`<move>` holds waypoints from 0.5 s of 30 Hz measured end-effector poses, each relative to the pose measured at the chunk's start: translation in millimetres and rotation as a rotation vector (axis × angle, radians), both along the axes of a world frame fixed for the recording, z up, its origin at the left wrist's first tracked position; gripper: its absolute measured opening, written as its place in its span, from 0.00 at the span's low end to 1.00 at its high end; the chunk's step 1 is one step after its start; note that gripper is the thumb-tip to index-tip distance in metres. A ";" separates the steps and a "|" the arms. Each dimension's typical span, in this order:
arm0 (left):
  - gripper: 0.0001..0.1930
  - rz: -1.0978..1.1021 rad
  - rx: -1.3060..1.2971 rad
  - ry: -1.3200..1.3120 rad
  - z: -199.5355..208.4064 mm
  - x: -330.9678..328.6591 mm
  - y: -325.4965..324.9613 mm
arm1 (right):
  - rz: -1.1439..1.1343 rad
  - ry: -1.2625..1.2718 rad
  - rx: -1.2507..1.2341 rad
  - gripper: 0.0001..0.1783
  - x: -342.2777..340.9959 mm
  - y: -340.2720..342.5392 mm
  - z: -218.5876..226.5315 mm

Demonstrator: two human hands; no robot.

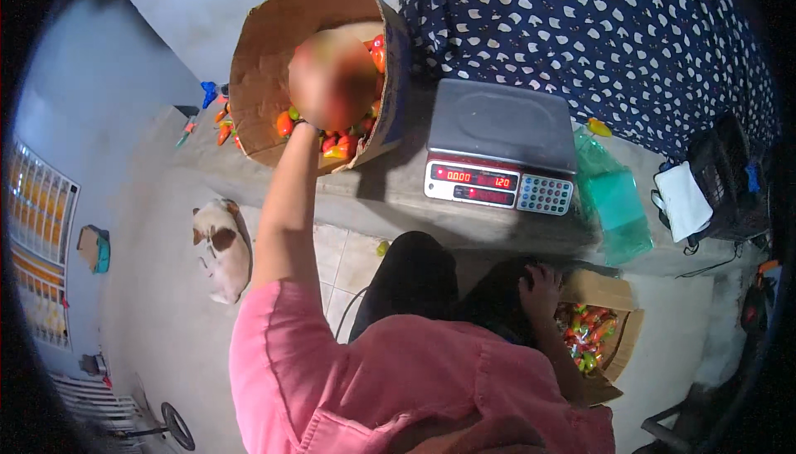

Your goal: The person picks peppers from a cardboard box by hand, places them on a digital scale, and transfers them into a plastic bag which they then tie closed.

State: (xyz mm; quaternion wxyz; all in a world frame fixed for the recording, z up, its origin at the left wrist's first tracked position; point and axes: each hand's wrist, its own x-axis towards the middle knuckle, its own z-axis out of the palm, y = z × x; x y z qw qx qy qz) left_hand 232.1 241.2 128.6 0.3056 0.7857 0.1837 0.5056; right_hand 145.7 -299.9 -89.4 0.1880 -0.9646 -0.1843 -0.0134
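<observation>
1. Grey concrete ledge point(390, 189) runs across the room in front of the seated person; navy printed cloth point(580, 23) hangs behind it, right of centre.
2. Key relation: red and orange peppers point(336, 152) lie ahead and left, low in the large cardboard box point(261, 64). Left arm is the nearer one, reaching straight in through the box mouth. Right arm is well apart from it.
3. Pepper long axes are mixed; the orange one at the near rim lies roughly crosswise to the forearm.
4. Left hand point(315, 93) is inside the large box, blurred. Can't tell if its fingers are spread or pinching a pepper.
5. Right hand point(540, 290) rests on the dark trouser leg, fingers loosely spread, nothing visible in it. Small cardboard box point(626, 346) sits just beside that arm.
6. Containers: large box has peppers along its lower and right side; small box holds a red, orange and green heap point(592, 331).
7. Scale point(502, 122) stands right of the large box, bare platform, display lit. Green plastic bag point(613, 205) is just right of it.
</observation>
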 end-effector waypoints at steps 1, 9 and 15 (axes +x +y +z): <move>0.19 0.003 0.105 -0.061 22.0 -11.3 -12.8 | -0.002 -0.009 0.003 0.21 -1.1 1.4 0.3; 0.22 -0.300 0.495 0.120 26.2 30.6 -217.2 | 0.017 -0.028 -0.048 0.19 5.0 8.8 7.9; 0.29 -0.326 0.161 0.840 -88.6 123.5 -252.1 | 0.006 -0.012 -0.055 0.20 2.9 -0.1 6.6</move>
